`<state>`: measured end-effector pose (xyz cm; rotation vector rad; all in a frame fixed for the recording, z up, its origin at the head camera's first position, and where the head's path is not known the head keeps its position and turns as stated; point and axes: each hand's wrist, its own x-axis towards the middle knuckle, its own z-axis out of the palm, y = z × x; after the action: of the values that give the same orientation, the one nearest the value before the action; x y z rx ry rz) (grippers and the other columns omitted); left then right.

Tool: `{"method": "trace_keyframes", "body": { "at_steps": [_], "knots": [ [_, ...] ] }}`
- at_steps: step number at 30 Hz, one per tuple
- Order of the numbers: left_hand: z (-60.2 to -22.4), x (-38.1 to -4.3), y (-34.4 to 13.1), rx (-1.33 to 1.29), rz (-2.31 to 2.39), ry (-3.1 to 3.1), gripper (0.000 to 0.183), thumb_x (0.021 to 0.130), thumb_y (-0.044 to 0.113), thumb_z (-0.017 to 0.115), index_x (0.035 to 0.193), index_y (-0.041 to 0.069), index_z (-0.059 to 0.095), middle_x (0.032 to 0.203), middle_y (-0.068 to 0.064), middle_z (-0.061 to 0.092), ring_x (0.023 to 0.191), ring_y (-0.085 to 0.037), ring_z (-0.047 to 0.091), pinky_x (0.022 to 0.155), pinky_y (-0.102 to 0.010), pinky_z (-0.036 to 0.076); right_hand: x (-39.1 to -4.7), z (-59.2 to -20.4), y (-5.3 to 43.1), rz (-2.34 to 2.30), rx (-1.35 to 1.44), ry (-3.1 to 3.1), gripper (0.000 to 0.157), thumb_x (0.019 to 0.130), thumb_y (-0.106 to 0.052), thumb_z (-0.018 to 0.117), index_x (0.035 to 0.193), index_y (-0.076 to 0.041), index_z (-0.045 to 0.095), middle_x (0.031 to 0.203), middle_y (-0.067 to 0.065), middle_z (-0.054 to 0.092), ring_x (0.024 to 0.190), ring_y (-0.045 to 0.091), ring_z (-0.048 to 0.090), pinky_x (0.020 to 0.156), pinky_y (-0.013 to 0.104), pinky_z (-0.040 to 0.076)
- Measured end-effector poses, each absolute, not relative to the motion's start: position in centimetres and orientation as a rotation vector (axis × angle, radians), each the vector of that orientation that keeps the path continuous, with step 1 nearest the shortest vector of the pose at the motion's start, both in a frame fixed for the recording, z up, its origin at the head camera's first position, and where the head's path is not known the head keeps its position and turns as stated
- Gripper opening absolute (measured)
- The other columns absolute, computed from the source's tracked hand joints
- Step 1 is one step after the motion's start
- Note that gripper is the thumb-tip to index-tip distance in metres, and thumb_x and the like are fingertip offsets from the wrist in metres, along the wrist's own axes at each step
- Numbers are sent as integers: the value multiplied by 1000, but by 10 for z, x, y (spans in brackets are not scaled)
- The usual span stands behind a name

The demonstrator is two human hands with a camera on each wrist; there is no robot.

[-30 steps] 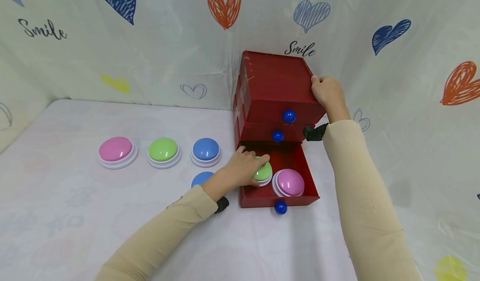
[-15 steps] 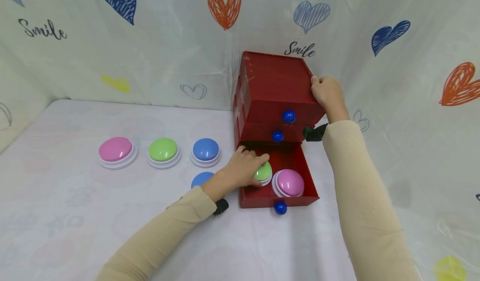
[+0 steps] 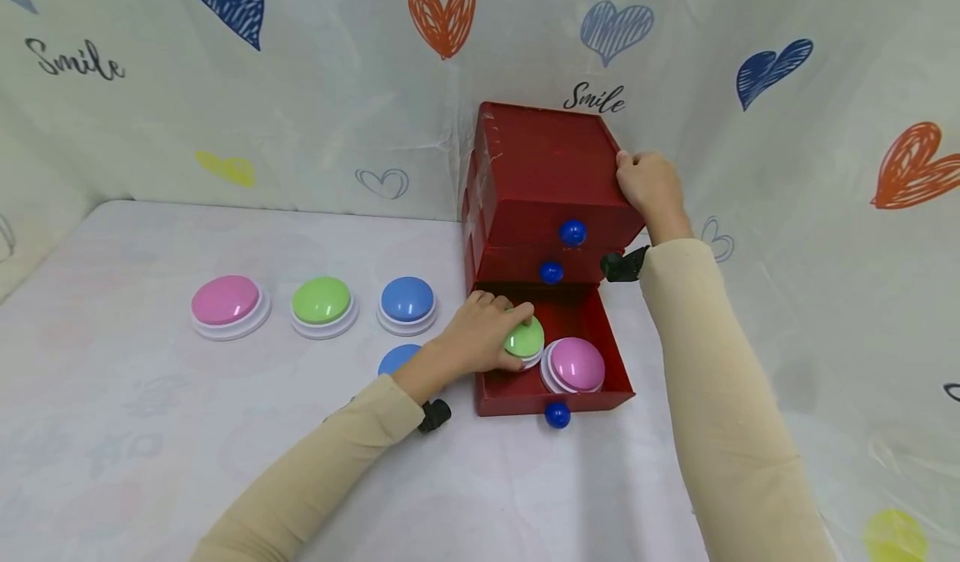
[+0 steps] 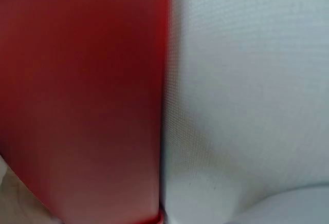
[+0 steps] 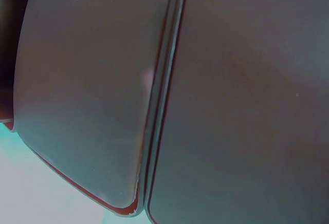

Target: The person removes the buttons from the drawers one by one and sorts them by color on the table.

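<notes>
My left hand reaches over the left wall of the pulled-out bottom drawer and grips a push button with a green dome and white base. Beside it in the drawer, a pink push button leans tilted. My right hand holds the right edge of the red drawer box near its top. The left wrist view is filled by the drawer's red outer wall and white cloth. Drawer fronts of the box fill most of the right wrist view.
Left on the white tablecloth stand a pink button, a green button and a blue button. Another blue button is partly behind my left arm. The upper drawers, with blue knobs, are closed. A printed curtain hangs behind.
The green button in my left hand shows slightly more of its dome and sits a little higher. The whole view has shifted slightly; my right hand keeps its place on the box.
</notes>
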<state>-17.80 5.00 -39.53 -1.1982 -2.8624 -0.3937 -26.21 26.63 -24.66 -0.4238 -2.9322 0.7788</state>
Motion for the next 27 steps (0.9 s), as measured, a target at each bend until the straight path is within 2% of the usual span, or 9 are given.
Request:
{"method": "trace_keyframes", "body": {
  "at_steps": [6, 19, 27],
  "knots": [
    [-396, -178, 47, -1178, -511, -2836, 50, 74, 47, 73, 113, 23, 52, 116, -8, 59, 108, -23, 49, 99, -40, 37, -264, -247, 264, 752, -427, -2936, 58, 99, -44, 22, 124, -1, 54, 105, 17, 58, 90, 26, 56, 70, 32, 48],
    [-372, -166, 25, -1126, -847, -2753, 52, 73, 39, 75, 119, 25, 54, 127, -4, 51, 112, -20, 42, 86, -34, 47, -263, -244, 262, 771, -421, -2933, 58, 99, -44, 23, 125, -1, 53, 106, 17, 58, 90, 26, 56, 69, 31, 47],
    [-364, -155, -5, -1009, -975, -2736, 49, 74, 36, 76, 117, 24, 56, 130, -5, 48, 119, -24, 39, 87, -41, 50, -262, -245, 266, 762, -426, -2933, 58, 99, -44, 23, 125, -1, 52, 107, 18, 57, 91, 27, 56, 71, 32, 47]
  ]
}}
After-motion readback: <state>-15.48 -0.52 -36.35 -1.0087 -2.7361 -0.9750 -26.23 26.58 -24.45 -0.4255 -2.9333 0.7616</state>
